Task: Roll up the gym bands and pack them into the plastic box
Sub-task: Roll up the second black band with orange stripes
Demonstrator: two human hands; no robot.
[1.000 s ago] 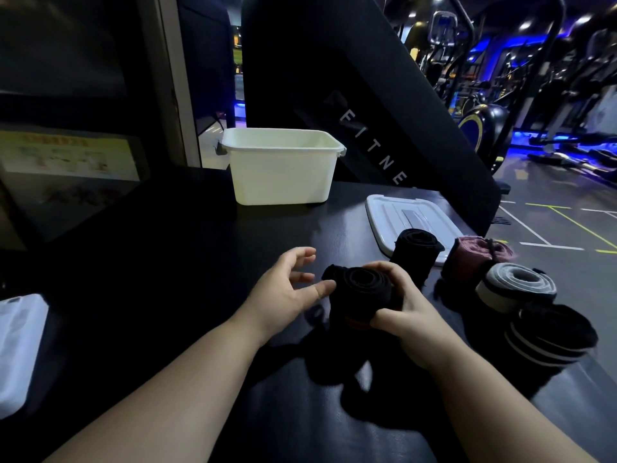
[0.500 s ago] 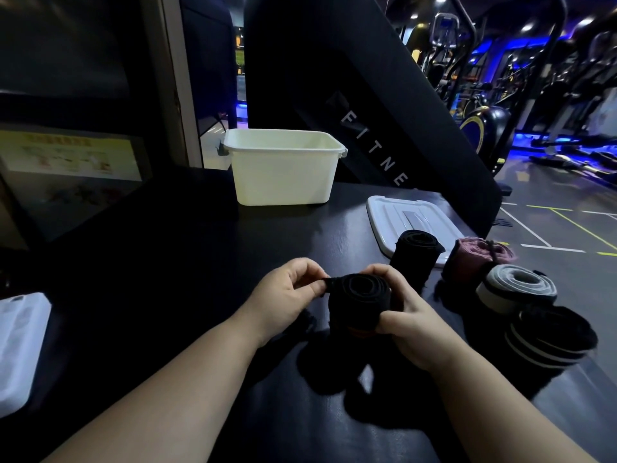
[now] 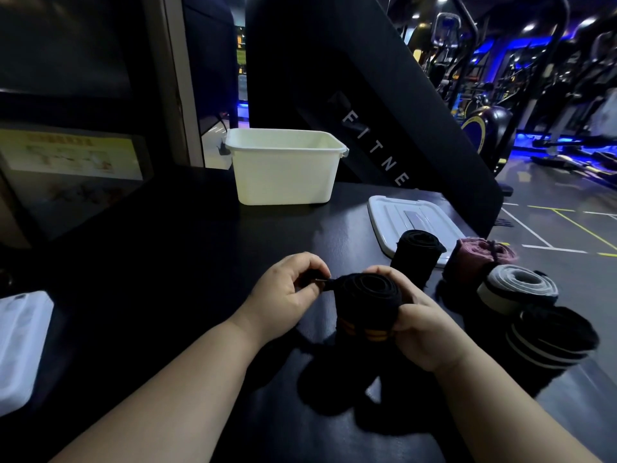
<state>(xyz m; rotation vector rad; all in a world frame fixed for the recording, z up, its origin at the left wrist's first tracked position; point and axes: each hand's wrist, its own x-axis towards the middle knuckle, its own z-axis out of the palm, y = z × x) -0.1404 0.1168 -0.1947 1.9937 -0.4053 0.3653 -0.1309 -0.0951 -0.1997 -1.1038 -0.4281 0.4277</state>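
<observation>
In the lower centre of the frame we see the right hand [image 3: 424,325] curled around a rolled black fabric gym band with orange stripes [image 3: 367,302], upright over the dark tabletop [image 3: 167,262]. The left hand [image 3: 283,295] pinches the band's loose end between thumb and fingertips. The open white plastic box [image 3: 283,172] stands at upper centre, well apart. A flat white lid [image 3: 414,218] lies at right.

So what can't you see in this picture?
Head view:
Plastic box: its front wall hides the bottom, so any bands inside are unseen.
Black band: the right hand covers its right side.
White object: cut off by the left edge.
Yellow poster: writing too blurred to read.
</observation>
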